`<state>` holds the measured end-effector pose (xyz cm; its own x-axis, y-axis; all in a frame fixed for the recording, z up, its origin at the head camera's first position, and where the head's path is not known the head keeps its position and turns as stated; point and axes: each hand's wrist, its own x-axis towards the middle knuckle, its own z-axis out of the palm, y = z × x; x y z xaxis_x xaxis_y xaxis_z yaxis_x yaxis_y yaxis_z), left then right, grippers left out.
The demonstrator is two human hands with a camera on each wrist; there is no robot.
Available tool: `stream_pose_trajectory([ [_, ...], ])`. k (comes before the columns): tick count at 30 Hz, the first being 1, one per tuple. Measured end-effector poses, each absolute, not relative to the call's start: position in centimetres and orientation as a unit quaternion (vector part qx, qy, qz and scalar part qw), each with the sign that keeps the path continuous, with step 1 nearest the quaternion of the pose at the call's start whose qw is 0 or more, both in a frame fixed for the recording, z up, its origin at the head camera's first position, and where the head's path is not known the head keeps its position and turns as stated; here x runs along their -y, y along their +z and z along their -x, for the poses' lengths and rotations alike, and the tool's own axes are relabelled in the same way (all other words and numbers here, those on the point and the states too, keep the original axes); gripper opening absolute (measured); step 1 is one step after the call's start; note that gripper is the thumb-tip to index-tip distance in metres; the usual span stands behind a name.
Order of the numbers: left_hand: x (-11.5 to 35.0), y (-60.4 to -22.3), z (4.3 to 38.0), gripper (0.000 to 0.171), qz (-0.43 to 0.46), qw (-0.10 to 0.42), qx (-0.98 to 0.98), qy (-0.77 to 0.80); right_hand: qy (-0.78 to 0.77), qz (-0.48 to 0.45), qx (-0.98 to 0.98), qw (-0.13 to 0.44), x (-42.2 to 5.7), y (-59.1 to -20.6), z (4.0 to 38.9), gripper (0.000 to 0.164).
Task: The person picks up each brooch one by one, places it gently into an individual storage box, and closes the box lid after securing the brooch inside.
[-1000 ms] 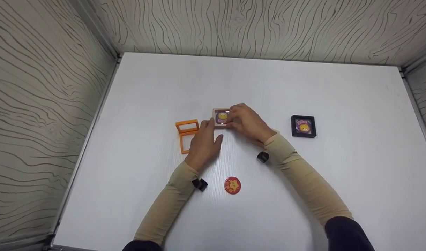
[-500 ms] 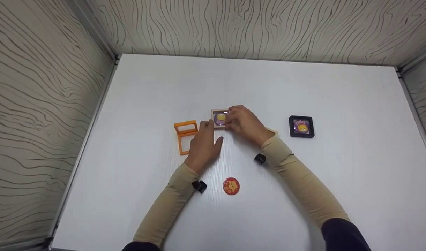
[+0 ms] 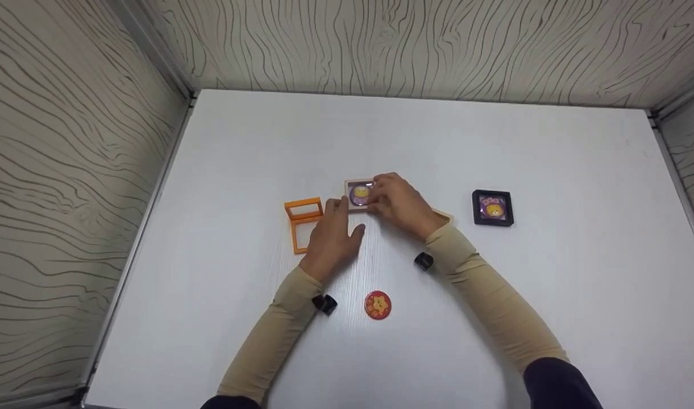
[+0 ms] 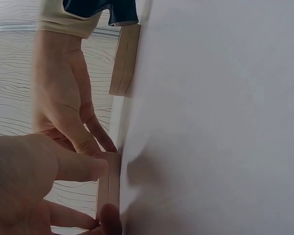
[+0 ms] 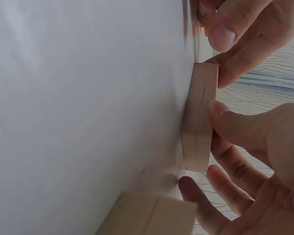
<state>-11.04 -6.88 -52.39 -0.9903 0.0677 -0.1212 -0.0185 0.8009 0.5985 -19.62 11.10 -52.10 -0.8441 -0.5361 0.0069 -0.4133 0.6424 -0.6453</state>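
Note:
A small light wooden display frame (image 3: 358,210) lies on the white table, with a purple badge (image 3: 360,195) bearing a yellow bear behind its clear window. My right hand (image 3: 402,204) grips this frame's right side, thumb on the near edge, other fingers reaching round the far edge and covering part of the badge. At the frame's left end, the fingertips of my left hand (image 3: 331,236) touch the corner while its thumb points away. In the right wrist view, both hands meet the closed-looking frame (image 5: 201,117), seen edge-on with a thin seam along its side.
An orange hinged frame (image 3: 303,201) stands open, partly behind my left hand. Another light wooden frame (image 3: 444,217) sits partly under my right wrist. Further right is a black frame (image 3: 476,209) with a bear badge. A red star badge (image 3: 377,305) lies between my forearms.
Both hands keep nearly the same places around the wooden frame. The camera view shifts slightly, and a little more of the other wooden frame shows beside my right wrist.

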Motion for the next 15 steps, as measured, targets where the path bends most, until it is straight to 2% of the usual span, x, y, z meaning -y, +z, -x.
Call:
stream_pose_trajectory([
  [4,7.1,-52.3,11.1,0.074,-0.014,0.083,-0.940,0.331,-0.316,0.271,-0.904,0.093,-11.0,-51.9,19.6,0.009],
  [15,6.9,-51.8,10.3,0.074,-0.015,0.075,-0.934,0.349,-0.371,0.314,-0.873,0.052,-12.2,-50.9,18.1,0.019],
])
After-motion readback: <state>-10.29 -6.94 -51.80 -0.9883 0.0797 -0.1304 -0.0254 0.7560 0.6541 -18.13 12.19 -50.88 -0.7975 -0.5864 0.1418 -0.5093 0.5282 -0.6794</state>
